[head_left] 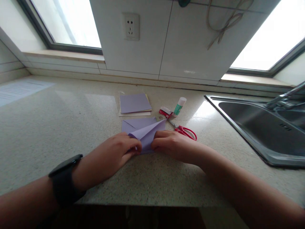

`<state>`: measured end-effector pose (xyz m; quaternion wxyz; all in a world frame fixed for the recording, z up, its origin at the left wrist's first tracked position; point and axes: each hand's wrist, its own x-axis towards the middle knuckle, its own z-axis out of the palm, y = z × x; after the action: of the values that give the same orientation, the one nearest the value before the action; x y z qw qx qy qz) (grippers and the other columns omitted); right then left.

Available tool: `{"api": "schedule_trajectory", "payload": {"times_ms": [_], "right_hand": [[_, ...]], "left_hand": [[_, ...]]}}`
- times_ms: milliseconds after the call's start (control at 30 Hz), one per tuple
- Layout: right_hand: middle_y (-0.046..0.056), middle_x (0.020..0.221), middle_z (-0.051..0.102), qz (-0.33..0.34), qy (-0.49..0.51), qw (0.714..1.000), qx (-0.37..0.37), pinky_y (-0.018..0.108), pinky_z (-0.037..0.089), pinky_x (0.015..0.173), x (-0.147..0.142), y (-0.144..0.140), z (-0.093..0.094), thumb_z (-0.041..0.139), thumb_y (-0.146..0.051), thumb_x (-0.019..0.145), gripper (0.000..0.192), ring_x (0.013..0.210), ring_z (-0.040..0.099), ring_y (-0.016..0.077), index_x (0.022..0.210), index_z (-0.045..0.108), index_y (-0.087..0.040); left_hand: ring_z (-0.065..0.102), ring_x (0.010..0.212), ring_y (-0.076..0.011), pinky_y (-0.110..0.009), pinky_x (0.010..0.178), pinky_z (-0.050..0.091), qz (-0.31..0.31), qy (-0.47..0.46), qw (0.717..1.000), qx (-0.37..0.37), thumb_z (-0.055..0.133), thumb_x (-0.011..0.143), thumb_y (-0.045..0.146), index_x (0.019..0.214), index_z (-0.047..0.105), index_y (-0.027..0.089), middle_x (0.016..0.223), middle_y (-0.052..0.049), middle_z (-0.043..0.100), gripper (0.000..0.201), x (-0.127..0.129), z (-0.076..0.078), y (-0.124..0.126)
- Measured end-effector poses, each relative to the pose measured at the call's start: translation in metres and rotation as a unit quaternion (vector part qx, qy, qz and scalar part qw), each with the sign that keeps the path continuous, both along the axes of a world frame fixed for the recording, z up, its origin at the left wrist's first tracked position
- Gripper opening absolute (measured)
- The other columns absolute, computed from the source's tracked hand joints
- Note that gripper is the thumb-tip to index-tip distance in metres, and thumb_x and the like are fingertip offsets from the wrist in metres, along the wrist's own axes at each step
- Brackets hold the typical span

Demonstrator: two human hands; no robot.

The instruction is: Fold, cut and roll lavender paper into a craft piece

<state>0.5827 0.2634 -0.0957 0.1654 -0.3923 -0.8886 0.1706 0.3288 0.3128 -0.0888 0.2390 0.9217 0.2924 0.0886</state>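
A sheet of lilac paper (145, 132), partly folded, lies on the speckled counter (71, 127) in front of me. My left hand (111, 156) pinches the paper's near left fold with its fingertips; a black watch sits on that wrist. My right hand (170, 144) presses and grips the paper's near right edge. One flap of the paper rises in a point toward the right. The near part of the sheet is hidden under my fingers.
A stack of lilac and pale paper (135, 104) lies behind the sheet. Right of it are a small red tape dispenser (165, 112), a glue stick (179, 106) and red-handled scissors (187, 131). A steel sink (262, 127) is set into the counter at right.
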Motion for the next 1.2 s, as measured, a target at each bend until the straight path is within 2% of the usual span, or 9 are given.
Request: {"api": "schedule_trajectory", "payload": {"times_ms": [67, 267, 533, 833, 1000, 1200], "right_hand": [[0.004, 0.099, 0.066, 0.008, -0.010, 1.000, 0.015, 0.025, 0.046, 0.076, 0.000, -0.001, 0.003, 0.054, -0.009, 0.097, 0.022, 0.086, 0.062, 0.0134, 0.102, 0.071, -0.021], [0.004, 0.096, 0.069, 0.013, -0.016, 0.999, 0.028, 0.028, 0.049, 0.081, 0.001, -0.003, 0.006, 0.066, -0.016, 0.092, 0.011, 0.090, 0.063, 0.0171, 0.100, 0.071, -0.019], [0.004, 0.094, 0.072, 0.000, -0.003, 0.999, 0.045, 0.030, 0.050, 0.084, 0.001, -0.002, 0.001, 0.064, -0.015, 0.093, 0.011, 0.091, 0.065, 0.0178, 0.095, 0.074, -0.019], [0.005, 0.092, 0.071, -0.026, -0.016, 0.999, 0.021, 0.029, 0.049, 0.081, -0.001, -0.003, 0.003, 0.064, -0.016, 0.093, 0.009, 0.089, 0.065, 0.0171, 0.095, 0.074, -0.018], [0.005, 0.092, 0.070, -0.009, -0.012, 1.000, 0.020, 0.027, 0.047, 0.078, 0.000, -0.002, 0.003, 0.062, -0.016, 0.095, 0.012, 0.087, 0.063, 0.0161, 0.097, 0.074, -0.018], [0.004, 0.091, 0.066, 0.002, -0.058, 0.997, 0.050, 0.027, 0.045, 0.076, 0.004, -0.003, 0.004, 0.059, -0.021, 0.099, 0.017, 0.083, 0.061, 0.0152, 0.101, 0.075, -0.019]], "left_hand": [[0.063, 0.086, -0.0189, -0.031, 0.079, 0.048, -0.006, 0.002, 1.000, 0.005, 0.060, 0.091, 0.012, 0.094, 0.074, 0.024, 0.091, -0.002, 0.069, 0.019, 0.000, 0.000, -0.001], [0.062, 0.089, -0.0200, -0.033, 0.082, 0.048, -0.011, -0.008, 1.000, 0.025, 0.060, 0.094, 0.014, 0.099, 0.075, 0.026, 0.095, -0.003, 0.068, 0.019, 0.001, -0.002, -0.001], [0.059, 0.092, -0.0238, -0.039, 0.084, 0.048, -0.028, 0.013, 0.996, 0.090, 0.056, 0.099, 0.020, 0.098, 0.074, 0.020, 0.093, -0.006, 0.065, 0.017, 0.000, -0.005, -0.002], [0.059, 0.090, -0.0234, -0.036, 0.080, 0.044, -0.033, 0.026, 0.996, 0.078, 0.059, 0.098, 0.027, 0.092, 0.071, 0.021, 0.090, -0.005, 0.066, 0.015, -0.001, -0.003, 0.001], [0.060, 0.092, -0.0219, -0.035, 0.082, 0.043, -0.043, 0.027, 0.998, 0.042, 0.057, 0.099, 0.027, 0.098, 0.073, 0.025, 0.093, -0.003, 0.069, 0.016, 0.000, -0.001, 0.003], [0.065, 0.087, -0.0165, -0.029, 0.079, 0.043, -0.021, 0.020, 0.997, -0.068, 0.058, 0.097, 0.028, 0.095, 0.076, 0.028, 0.092, 0.003, 0.074, 0.018, -0.001, -0.002, 0.014]]}}
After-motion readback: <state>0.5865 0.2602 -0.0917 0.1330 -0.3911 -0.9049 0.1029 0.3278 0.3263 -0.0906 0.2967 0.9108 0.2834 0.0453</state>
